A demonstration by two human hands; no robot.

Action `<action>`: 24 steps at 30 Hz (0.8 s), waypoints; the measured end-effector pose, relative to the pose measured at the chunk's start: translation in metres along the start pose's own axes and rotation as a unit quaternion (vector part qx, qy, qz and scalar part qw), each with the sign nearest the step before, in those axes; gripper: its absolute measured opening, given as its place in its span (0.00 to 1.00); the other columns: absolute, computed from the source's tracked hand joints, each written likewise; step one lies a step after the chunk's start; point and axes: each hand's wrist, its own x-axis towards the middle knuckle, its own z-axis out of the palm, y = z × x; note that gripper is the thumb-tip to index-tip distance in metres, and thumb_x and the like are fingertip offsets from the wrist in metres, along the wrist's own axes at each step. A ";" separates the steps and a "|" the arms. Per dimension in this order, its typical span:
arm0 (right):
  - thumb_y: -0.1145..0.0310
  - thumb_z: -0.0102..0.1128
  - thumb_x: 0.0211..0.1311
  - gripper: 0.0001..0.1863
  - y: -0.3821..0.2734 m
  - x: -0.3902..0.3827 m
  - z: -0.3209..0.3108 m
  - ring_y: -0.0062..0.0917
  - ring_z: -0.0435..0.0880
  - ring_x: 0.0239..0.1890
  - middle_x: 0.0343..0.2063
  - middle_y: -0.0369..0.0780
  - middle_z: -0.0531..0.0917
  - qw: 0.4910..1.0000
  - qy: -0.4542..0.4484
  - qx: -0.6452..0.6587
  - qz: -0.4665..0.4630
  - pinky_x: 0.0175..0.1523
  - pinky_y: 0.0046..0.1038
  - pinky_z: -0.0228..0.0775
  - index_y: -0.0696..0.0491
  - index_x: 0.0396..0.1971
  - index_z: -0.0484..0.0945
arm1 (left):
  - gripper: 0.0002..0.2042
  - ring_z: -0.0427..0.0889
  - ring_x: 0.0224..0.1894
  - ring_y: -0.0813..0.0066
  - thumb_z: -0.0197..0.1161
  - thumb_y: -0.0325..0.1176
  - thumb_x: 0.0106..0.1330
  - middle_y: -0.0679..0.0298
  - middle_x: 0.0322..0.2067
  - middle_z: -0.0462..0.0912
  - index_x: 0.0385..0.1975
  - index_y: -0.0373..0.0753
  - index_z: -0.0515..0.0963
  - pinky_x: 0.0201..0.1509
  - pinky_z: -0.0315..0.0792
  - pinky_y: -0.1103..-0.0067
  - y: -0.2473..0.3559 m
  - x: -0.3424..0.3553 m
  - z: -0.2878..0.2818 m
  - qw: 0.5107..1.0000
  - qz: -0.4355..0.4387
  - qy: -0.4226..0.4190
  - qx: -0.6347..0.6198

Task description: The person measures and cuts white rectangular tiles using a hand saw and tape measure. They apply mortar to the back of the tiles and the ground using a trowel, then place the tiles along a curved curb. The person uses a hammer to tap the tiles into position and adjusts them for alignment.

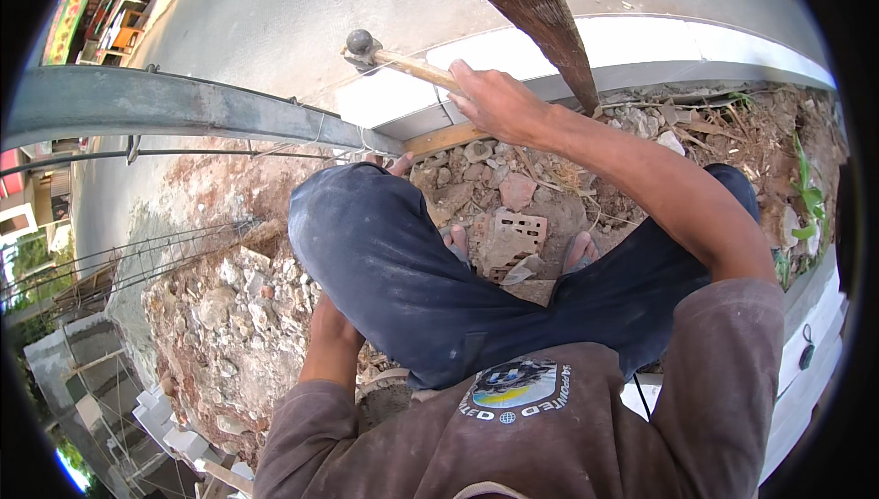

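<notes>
My right hand [490, 96] grips the wooden handle of a hammer [421, 70]; its dark, rounded head [361, 47] is up over the pale ledge. Most of my left hand is hidden behind my bent left knee; a few fingertips [396, 164] show beyond it, beside a light wooden board [449, 138] at the foot of a grey metal beam [201, 110]. What they hold, if anything, is unclear. A thin string and wire cross near the beam's end. My sandalled feet rest on rubble around a broken perforated brick [513, 241].
A dark wooden post [526, 0] slants down at the top. Rebar [110, 261] and a broken concrete mass [220, 334] lie left, grey blocks [183, 426] lower left. A grey road [238, 5] and stalls [119, 14] are beyond. Small plants [808, 197] grow at right.
</notes>
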 end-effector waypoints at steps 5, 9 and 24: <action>0.72 0.55 0.71 0.14 0.018 0.007 -0.002 0.48 0.87 0.26 0.22 0.52 0.83 0.996 -0.027 -0.077 -0.019 0.28 0.44 0.79 0.67 0.47 0.68 | 0.38 0.83 0.41 0.56 0.79 0.55 0.55 0.41 0.38 0.85 0.43 0.18 0.77 0.47 0.75 0.63 -0.011 0.003 0.024 0.991 0.125 -0.013 -0.051; 0.71 0.56 0.72 0.17 -0.005 0.016 0.010 0.46 0.87 0.25 0.21 0.51 0.82 1.000 0.003 0.005 -0.027 0.29 0.42 0.78 0.68 0.50 0.68 | 0.32 0.80 0.36 0.67 0.80 0.50 0.56 0.50 0.35 0.85 0.41 0.21 0.78 0.41 0.75 0.68 -0.050 0.017 0.018 0.985 0.171 -0.022 -0.015; 0.69 0.55 0.74 0.16 0.036 0.011 0.027 0.40 0.86 0.25 0.21 0.48 0.82 0.992 -0.041 -0.112 -0.050 0.29 0.40 0.79 0.66 0.52 0.68 | 0.45 0.85 0.41 0.51 0.78 0.63 0.51 0.39 0.36 0.84 0.43 0.16 0.77 0.48 0.76 0.61 0.012 -0.003 0.040 0.999 0.041 0.025 -0.021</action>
